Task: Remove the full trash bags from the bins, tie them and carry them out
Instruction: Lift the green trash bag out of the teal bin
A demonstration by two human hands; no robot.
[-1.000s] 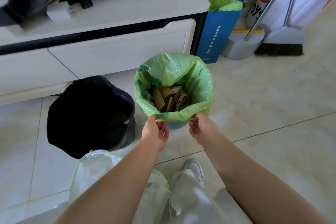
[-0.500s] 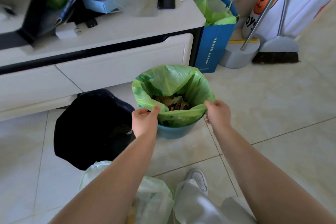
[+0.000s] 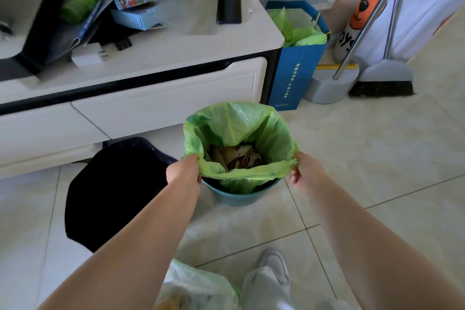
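A green trash bag [image 3: 239, 128] lines a small blue bin [image 3: 239, 197] on the tiled floor. Brown paper scraps [image 3: 239, 157] lie inside it. My left hand [image 3: 183, 171] grips the bag's rim on the left side. My right hand [image 3: 303, 173] grips the rim on the right side. The rim is lifted off the bin's edge and stretched between both hands. A pale green bag [image 3: 198, 289] with something inside sits near my feet at the bottom.
A black bin [image 3: 113, 191] stands left of the blue one. Behind is a white TV cabinet [image 3: 151, 98] with clutter and a phone [image 3: 229, 9]. A blue paper bag [image 3: 294, 70], a dustpan and a broom [image 3: 382, 83] stand at the right. My shoe [image 3: 274, 265] is below.
My hands have moved apart along the bag's rim, from the near edge to its left and right sides, and lifted the rim off the bin. The view has tilted up.
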